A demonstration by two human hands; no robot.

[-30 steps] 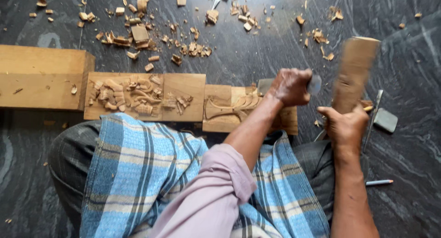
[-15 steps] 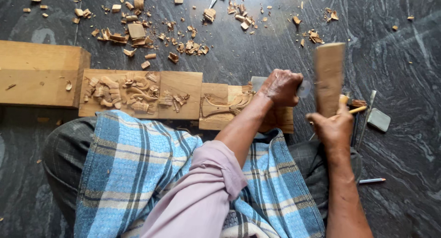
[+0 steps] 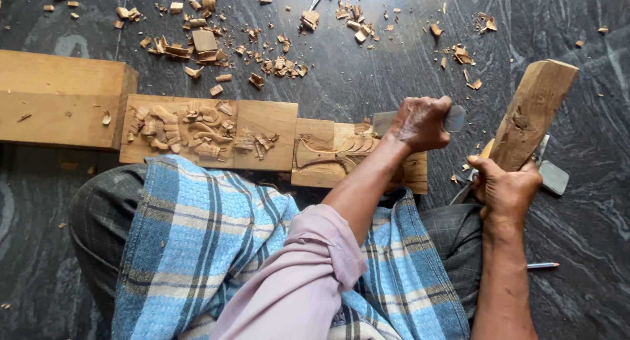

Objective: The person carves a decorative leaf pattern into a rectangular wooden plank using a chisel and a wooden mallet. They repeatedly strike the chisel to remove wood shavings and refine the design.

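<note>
Mallet upright, tilted rightward

I have one view only, from the head camera, looking almost straight down and close. The lap sits near, the carved wood plank runs left to right across the middle, and the dark stone floor lies far.

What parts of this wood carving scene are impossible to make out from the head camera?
- Chisel: the left hand wraps its middle, and its cutting tip is hidden.
- Carved wooden piece: the left forearm covers its right end.
- Wooden mallet: the right hand hides its grip.
- Tools on the floor: partly behind the mallet, kind unclear.
</note>
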